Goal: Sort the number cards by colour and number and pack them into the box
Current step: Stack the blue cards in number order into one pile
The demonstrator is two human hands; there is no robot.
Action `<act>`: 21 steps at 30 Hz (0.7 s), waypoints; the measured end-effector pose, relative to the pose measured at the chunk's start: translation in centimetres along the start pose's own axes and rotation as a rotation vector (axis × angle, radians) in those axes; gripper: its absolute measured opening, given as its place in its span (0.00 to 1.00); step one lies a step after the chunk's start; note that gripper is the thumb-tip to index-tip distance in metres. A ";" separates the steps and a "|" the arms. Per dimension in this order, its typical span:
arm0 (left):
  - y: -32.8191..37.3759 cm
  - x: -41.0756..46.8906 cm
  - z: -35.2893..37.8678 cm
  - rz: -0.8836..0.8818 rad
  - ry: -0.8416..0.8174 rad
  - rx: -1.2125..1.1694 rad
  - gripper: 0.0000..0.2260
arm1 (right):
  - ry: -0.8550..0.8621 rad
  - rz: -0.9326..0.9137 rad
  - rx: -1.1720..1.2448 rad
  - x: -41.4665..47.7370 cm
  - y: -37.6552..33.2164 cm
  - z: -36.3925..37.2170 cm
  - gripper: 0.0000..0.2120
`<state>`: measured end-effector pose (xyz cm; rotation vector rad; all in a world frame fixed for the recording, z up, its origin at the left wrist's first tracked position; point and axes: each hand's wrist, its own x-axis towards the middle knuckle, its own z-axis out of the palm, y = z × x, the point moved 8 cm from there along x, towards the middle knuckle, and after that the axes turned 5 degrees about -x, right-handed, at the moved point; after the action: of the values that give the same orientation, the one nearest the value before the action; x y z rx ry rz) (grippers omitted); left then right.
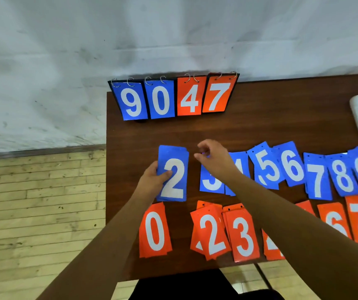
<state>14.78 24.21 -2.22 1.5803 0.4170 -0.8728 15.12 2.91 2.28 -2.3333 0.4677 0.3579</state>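
Both hands are gathering blues, we judge. Our left hand (151,181) grips blue 2 stack (173,169) at tabletop (260,126); right hand (213,158) curls over blue 3 pile (211,185) just right of that stack, grasp unclear. Next: add 3s, squaring edges.

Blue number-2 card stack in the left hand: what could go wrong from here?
The left hand grips the blue number-2 card stack by one edge only; loose cards might slide out. The blue number-5 pile and blue number-6 pile overlap, so they could mix. The right forearm crosses over the orange card piles and may drag them.
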 end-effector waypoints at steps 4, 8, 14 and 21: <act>-1.1 0.2 -0.7 -0.029 0.037 -0.046 0.13 | -0.139 0.113 -0.399 1.7 5.2 -0.6 0.33; -2.0 0.3 -1.1 -0.047 0.064 -0.040 0.15 | -0.156 0.020 -0.668 2.4 5.6 0.8 0.32; -2.5 0.2 -2.2 -0.035 0.174 0.020 0.15 | -0.161 -0.069 -0.601 2.8 3.3 1.8 0.18; -0.4 0.2 -2.9 0.025 0.241 0.078 0.08 | -0.341 -0.052 0.062 0.8 -1.2 -1.6 0.08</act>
<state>15.44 27.01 -2.66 1.7670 0.5378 -0.6879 16.59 2.38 3.82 -2.1620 0.2470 0.6914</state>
